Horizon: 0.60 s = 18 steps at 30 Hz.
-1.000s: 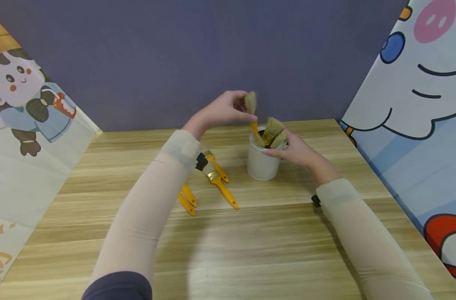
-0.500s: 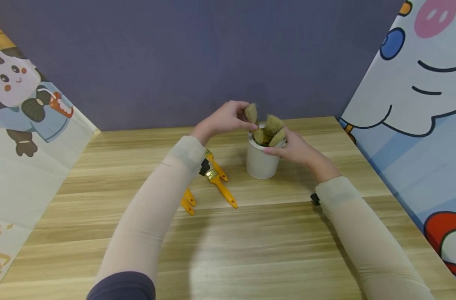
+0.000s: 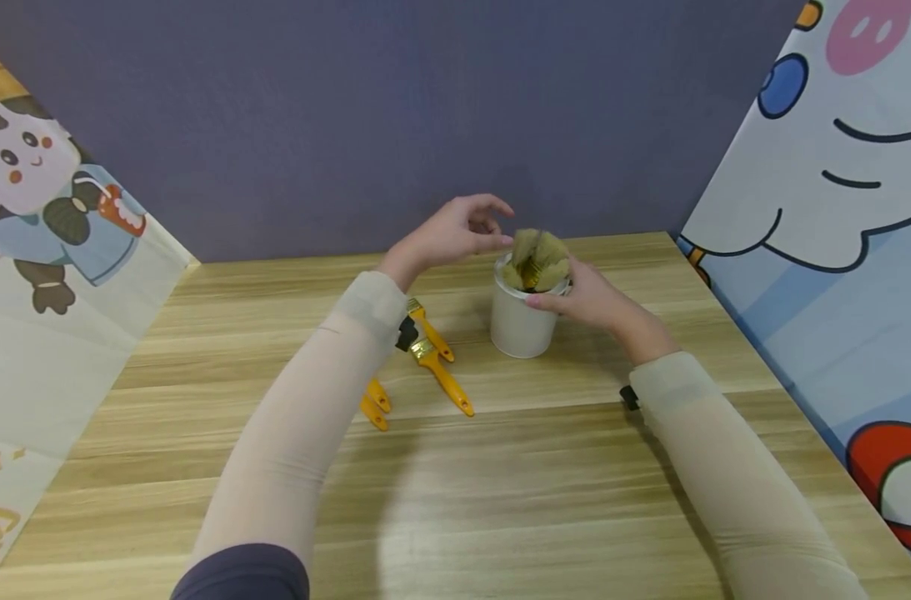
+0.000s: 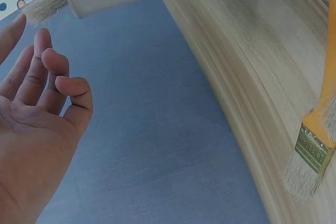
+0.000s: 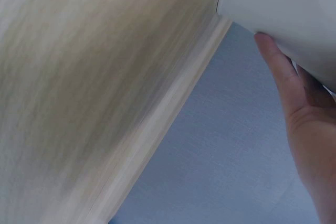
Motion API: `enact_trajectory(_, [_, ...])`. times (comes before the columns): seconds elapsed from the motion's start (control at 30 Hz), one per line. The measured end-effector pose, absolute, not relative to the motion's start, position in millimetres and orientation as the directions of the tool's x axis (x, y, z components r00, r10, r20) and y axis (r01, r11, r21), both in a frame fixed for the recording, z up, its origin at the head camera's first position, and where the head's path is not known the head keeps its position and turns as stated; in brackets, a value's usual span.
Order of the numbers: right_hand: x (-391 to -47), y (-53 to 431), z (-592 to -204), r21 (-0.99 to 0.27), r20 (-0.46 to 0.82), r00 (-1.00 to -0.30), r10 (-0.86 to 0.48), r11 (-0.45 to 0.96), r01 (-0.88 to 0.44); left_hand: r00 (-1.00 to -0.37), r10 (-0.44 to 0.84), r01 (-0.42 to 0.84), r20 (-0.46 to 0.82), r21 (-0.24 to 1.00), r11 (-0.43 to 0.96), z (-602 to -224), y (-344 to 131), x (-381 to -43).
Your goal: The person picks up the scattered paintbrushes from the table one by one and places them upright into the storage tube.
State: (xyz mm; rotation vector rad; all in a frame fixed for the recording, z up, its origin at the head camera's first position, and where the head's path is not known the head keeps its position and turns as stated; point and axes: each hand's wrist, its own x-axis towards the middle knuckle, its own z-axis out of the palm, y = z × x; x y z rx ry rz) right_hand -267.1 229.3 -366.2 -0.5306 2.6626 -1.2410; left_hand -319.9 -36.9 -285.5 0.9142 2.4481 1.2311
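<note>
Staged tabletop booth, not a lived-in room, bare wooden table [image 3: 500, 500], plain purple backdrop [image 3: 350, 108] behind the hands, cartoon-printed panels left [image 3: 42, 208] and right [image 3: 838, 167] of them

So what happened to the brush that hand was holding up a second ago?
The left hand lowered the paintbrush handle-first into the white cup and let go; its fingers now hang loose. The right hand kept holding the cup, and the paintbrushes on the table stayed put.
</note>
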Motion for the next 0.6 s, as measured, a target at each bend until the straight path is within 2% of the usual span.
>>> enact_trajectory(0.37, [-267.3,229.1,-367.2,-0.765,-0.001,-0.933,-0.360,0.601,-0.231,-0.776,0.627,0.446,0.069,0.764,0.467,-278.3,-59.1,-316.9])
enact_trajectory(0.6, [-266.8,228.3,-365.4,-0.768,-0.026,-0.935,-0.354,0.605,-0.208,-0.809,0.587,0.391,0.028,0.772,0.502,-274.2,-92.6,-316.9])
